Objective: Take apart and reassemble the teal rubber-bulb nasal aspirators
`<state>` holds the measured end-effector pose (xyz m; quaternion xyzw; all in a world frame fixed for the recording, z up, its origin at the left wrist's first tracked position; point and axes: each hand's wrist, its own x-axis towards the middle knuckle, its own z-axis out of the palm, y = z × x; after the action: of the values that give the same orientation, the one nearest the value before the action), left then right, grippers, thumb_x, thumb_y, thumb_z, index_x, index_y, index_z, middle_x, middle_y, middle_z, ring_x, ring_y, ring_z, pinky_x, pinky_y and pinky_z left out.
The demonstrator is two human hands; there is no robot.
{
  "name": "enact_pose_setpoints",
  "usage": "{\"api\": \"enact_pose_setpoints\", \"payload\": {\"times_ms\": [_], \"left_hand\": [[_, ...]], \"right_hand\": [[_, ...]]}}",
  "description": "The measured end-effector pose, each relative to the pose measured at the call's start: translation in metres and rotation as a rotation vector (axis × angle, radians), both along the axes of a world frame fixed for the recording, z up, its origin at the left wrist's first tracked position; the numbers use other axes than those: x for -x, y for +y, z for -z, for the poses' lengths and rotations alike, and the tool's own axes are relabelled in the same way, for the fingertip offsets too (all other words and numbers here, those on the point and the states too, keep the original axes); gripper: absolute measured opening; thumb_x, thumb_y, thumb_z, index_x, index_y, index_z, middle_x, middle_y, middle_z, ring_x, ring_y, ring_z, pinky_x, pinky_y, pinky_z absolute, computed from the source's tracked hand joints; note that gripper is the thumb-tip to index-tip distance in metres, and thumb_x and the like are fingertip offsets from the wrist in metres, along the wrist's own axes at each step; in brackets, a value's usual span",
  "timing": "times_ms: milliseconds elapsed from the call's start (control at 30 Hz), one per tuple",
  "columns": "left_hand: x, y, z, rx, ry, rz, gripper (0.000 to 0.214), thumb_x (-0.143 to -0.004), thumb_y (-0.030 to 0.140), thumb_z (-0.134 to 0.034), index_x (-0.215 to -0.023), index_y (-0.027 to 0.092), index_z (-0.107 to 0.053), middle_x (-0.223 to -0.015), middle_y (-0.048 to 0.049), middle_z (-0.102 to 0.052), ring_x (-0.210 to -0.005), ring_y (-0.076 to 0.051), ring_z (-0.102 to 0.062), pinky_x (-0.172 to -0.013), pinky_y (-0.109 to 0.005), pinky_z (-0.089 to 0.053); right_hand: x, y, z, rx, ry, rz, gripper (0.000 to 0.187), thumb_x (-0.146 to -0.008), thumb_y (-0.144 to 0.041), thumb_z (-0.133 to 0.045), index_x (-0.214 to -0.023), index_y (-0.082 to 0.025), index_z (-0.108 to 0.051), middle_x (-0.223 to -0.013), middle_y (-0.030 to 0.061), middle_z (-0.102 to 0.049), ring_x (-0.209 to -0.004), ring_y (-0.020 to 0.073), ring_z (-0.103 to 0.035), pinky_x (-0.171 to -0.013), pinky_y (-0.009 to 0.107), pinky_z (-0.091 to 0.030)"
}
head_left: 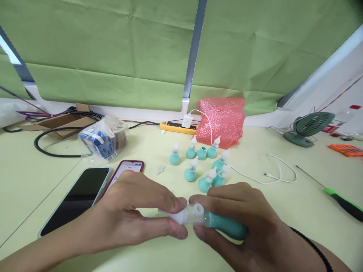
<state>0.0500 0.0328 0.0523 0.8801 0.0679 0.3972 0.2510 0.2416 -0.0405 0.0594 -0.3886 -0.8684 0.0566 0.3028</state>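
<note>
Between my hands lies a bulb nasal aspirator (195, 215) on its side, with a clear middle piece, a round port facing up and a teal bulb. My left hand (141, 211) is closed, thumb and fingers pinching the white tip end. My right hand (244, 223) wraps the teal bulb (228, 225), partly hiding it. Beyond them stand several similar teal aspirators with clear tips, such as one aspirator (190, 172) near the middle. One teal bulb (202, 153) has no tip on it. A small clear plastic piece (159, 169) lies to their left.
Two phones, one black-screened (79, 200) and one red-cased (129, 166), lie left. Behind are a bagged blue box (99, 141), a yellow power strip (176, 127) and pink bubble wrap (221, 122). Rightward are a white cable (255, 180), a screwdriver (340, 200) and a green fan (310, 126).
</note>
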Motion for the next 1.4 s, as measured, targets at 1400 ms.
{"api": "enact_pose_setpoints", "payload": {"times_ms": [1400], "left_hand": [[0.001, 0.014, 0.001, 0.179, 0.013, -0.283, 0.018, -0.074, 0.016, -0.058, -0.091, 0.021, -0.063, -0.082, 0.0036, -0.068, -0.070, -0.011, -0.062, -0.064, -0.018, -0.050]], "right_hand": [[-0.006, 0.048, 0.012, 0.289, 0.086, 0.088, 0.005, -0.069, -0.020, -0.061, -0.073, -0.017, -0.059, -0.071, 0.0006, -0.057, -0.066, 0.0124, -0.052, -0.062, 0.025, -0.042]]}}
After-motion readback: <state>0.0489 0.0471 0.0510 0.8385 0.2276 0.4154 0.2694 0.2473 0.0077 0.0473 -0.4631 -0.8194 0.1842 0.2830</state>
